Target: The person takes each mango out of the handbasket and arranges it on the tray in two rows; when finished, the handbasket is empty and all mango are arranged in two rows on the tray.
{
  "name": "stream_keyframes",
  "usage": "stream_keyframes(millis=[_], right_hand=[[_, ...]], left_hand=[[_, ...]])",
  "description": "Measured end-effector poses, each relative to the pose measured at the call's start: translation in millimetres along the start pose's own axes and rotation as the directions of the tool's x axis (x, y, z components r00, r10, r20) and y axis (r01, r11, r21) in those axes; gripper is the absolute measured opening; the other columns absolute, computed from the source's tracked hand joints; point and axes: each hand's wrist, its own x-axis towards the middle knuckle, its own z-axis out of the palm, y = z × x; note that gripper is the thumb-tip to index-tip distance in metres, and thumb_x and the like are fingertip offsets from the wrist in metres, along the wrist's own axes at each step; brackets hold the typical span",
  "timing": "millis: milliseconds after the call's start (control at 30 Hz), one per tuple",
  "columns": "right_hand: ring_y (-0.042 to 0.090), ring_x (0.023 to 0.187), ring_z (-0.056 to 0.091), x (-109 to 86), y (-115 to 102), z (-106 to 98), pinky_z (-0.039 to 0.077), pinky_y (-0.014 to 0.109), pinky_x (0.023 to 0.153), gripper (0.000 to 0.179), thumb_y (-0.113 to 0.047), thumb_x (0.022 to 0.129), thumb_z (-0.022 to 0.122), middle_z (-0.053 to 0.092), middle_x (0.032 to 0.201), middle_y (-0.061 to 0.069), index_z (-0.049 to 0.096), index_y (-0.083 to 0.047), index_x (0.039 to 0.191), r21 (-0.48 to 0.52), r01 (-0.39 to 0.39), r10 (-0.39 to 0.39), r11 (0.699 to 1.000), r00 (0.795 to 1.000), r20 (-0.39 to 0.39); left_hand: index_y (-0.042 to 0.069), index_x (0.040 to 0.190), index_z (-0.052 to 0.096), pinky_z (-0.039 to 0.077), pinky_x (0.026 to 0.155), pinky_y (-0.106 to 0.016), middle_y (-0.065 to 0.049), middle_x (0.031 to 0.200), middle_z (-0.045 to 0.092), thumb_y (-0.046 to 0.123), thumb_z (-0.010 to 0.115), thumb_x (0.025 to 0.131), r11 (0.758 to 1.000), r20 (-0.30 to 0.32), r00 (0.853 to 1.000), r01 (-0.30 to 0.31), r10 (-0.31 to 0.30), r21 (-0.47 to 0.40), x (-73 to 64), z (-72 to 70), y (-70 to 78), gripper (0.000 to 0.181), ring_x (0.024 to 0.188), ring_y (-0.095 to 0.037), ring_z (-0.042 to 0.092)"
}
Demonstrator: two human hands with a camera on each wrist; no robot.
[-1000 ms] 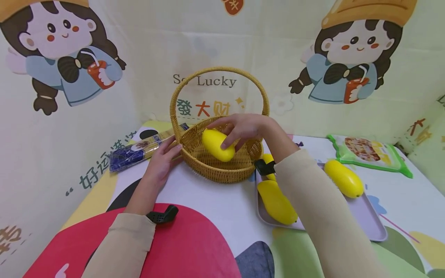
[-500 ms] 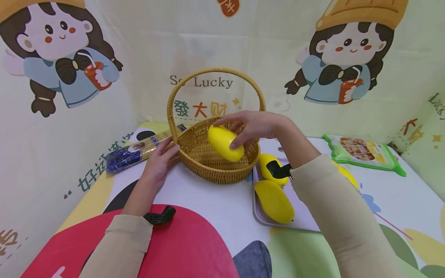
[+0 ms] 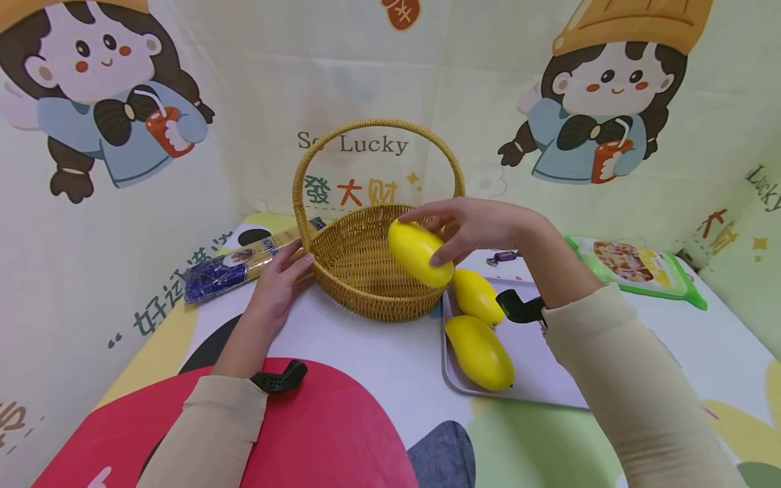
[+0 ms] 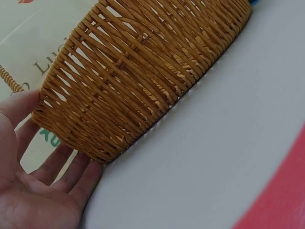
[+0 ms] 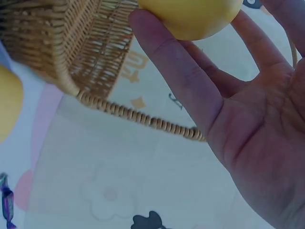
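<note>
My right hand (image 3: 482, 224) holds a yellow mango (image 3: 417, 254) between thumb and fingers, over the right side of a woven basket (image 3: 378, 308) with a tall arched handle. The mango's underside appears at the top of the right wrist view. At the basket's left end is my left hand (image 3: 282, 281). In the left wrist view its thumb is at the rim and its curled fingers (image 4: 71, 174) lie against the wicker wall. Two more mangoes, one upper (image 3: 478, 298) and one lower (image 3: 481, 352), rest on a lilac tray (image 3: 543, 369). My right forearm hides part of the tray.
Behind my left hand lies a long blue-and-yellow spaghetti packet (image 3: 234, 264). A green-edged food bag (image 3: 634, 268) sits at the back right. Near the tray's far edge is a small purple wrapped candy (image 3: 503, 257). A printed cloth backdrop (image 3: 476, 88) rises behind the basket.
My right hand has carried the mango rightward, from over the basket's middle to its right rim. My left hand has stayed at the basket's left end.
</note>
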Motion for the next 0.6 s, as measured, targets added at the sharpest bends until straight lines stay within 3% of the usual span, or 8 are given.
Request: stream_keyframes(millis=[333,600], right_hand=[[0.033,0.136,0.054,-32.4,7,2,0.056,0.05,0.102,0.072,-0.022,0.089,0.081,0.053,0.145,0.007,0.049,-0.036,0.153,-0.125,0.023,-0.025,0.992,1.0,-0.014],[0.032,0.132,0.057,-60.6,15,3,0.059,0.046,0.098,0.075,-0.022,0.089,0.081,0.05,0.15,0.01,0.047,-0.033,0.154,-0.143,0.021,-0.025,0.989,0.999,-0.025]], left_hand=[[0.033,0.163,0.031,0.04,0.122,-0.041,-0.005,0.168,0.034,0.032,0.061,0.105,1.0,-0.003,1.0,-0.001,0.001,0.017,3.5,-1.0,-1.3,0.065,0.148,-0.025,0.044],[0.033,0.164,0.03,0.04,0.123,-0.04,-0.005,0.168,0.033,0.03,0.06,0.106,1.0,-0.008,1.0,0.011,-0.011,0.011,2.7,-1.3,-0.9,0.065,0.149,-0.025,0.043]])
